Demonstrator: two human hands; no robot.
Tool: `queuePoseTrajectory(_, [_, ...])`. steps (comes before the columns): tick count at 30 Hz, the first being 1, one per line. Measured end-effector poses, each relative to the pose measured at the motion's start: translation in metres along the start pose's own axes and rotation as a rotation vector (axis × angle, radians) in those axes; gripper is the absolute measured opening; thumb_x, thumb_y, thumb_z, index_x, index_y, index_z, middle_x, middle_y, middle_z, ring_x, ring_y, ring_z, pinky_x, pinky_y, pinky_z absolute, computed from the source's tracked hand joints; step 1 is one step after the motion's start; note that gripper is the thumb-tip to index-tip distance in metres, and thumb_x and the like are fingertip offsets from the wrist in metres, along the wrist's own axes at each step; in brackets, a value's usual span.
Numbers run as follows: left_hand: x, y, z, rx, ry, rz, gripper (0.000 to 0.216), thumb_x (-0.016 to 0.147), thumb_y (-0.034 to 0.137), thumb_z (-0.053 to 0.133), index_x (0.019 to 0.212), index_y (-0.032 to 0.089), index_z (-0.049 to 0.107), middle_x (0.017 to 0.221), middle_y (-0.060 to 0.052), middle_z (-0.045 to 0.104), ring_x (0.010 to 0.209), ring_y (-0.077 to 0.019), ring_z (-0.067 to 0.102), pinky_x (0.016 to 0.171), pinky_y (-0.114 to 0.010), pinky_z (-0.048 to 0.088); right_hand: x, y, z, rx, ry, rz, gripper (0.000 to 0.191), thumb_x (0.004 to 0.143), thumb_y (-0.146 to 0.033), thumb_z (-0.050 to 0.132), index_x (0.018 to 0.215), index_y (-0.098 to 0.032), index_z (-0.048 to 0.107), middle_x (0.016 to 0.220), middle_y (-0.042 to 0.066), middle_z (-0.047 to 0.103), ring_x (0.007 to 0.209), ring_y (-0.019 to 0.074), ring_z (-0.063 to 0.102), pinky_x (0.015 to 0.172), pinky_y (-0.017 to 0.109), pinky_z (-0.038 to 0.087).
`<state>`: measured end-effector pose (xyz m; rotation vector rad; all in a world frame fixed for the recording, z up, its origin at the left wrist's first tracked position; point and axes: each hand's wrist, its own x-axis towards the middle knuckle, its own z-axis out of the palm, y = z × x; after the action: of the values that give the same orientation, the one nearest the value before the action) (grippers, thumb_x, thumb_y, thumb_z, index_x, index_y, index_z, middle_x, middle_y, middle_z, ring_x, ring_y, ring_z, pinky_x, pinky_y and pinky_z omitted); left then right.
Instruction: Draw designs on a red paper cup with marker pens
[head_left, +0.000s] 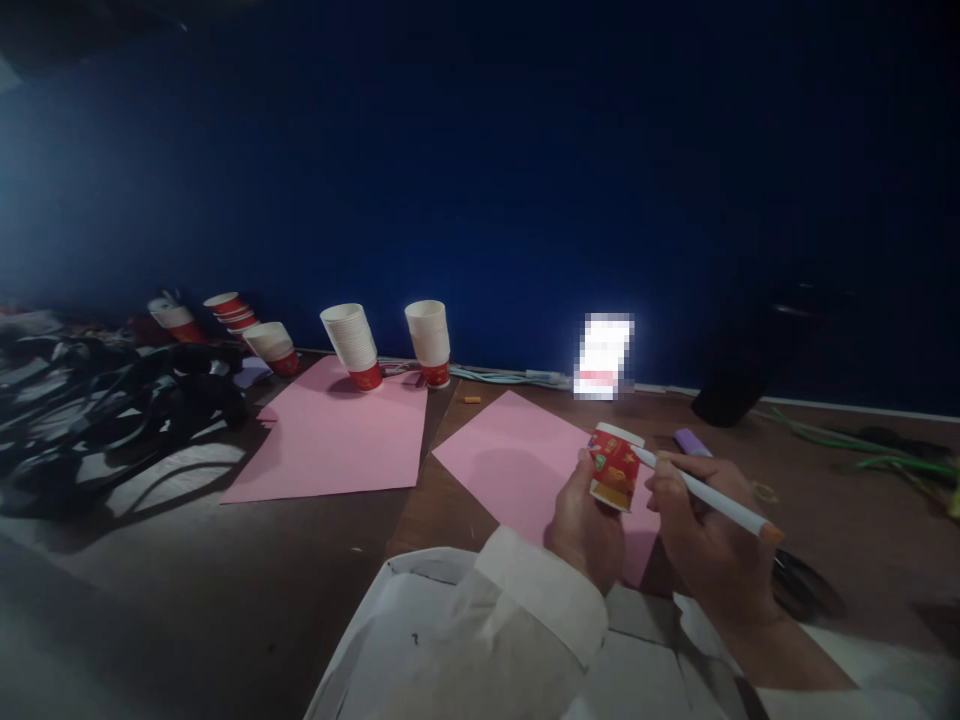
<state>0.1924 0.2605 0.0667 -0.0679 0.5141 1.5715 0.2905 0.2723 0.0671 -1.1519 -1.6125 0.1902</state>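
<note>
Loc: wkshop or office, unclear which | desk (442, 512) agst dk blue wall (465, 190) | blk cbl tangle (176, 388)

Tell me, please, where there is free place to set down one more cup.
The left pink sheet is bare in front of the tall cup stack; so is the left part of the right pink sheet, beside the left hand with the red cup. Crowded: black cables, far left; right hand with white pen, right.

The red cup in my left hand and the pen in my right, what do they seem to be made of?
Red cup: probably smooth paper, going by its printed pattern and white rim; whether it's coated is unclear. Pen: likely smooth plastic, judging by its even white barrel and orange end.
</note>
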Motion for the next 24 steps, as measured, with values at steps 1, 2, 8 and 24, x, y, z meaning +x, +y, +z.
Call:
queuePoseTrajectory(1, [0.0004,-0.0003,-0.0006,0.0,0.001,0.0,0.031,0.095,0.039,0.053,0.099,0.013,0.07,0.112,-0.013,0.071,0.104,-0.0197,0.067,0.099,-0.028,0.048,-0.0001,0.0004,0.0002,-0.001,0.002,-0.009,0.03,0.092,-0.047,0.058,0.096,-0.019,0.067,0.075,0.004,0.067,0.061,0.0171,0.063,0.06,0.032,0.051])
queuePoseTrajectory(2, [0.001,-0.0005,-0.0012,0.003,0.004,-0.001,0.031,0.095,0.039,0.053,0.099,0.013,0.07,0.11,-0.012,0.071,0.104,-0.0197,0.067,0.1,-0.028,0.048,-0.0001,0.0004,0.0002,-0.004,0.008,-0.019,0.03,0.092,-0.047,0.058,0.096,-0.019,0.067,0.075,0.004,0.067,0.061,0.0171,0.063,0.06,0.032,0.051])
queuePoseTrajectory(8, [0.0017,-0.0011,-0.0021,0.011,-0.057,0.006,0.031,0.096,0.037,0.053,0.1,0.012,0.071,0.105,-0.011,0.073,0.101,-0.0194,0.068,0.1,-0.029,0.048,0.0015,-0.0038,-0.0014,-0.041,0.01,-0.065,0.024,0.093,-0.043,0.058,0.095,-0.02,0.066,0.068,0.003,0.065,0.064,0.0181,0.064,0.062,0.031,0.05])
queuePoseTrajectory(24, [0.0028,-0.0013,-0.0019,0.002,-0.003,0.004,0.03,0.093,0.037,0.057,0.099,0.012,0.071,0.107,-0.013,0.072,0.101,-0.0204,0.069,0.098,-0.028,0.049,-0.0006,0.0051,0.0013,-0.03,-0.008,-0.028,0.027,0.092,-0.046,0.059,0.099,-0.021,0.067,0.084,0.006,0.071,0.066,0.0167,0.065,0.063,0.03,0.051])
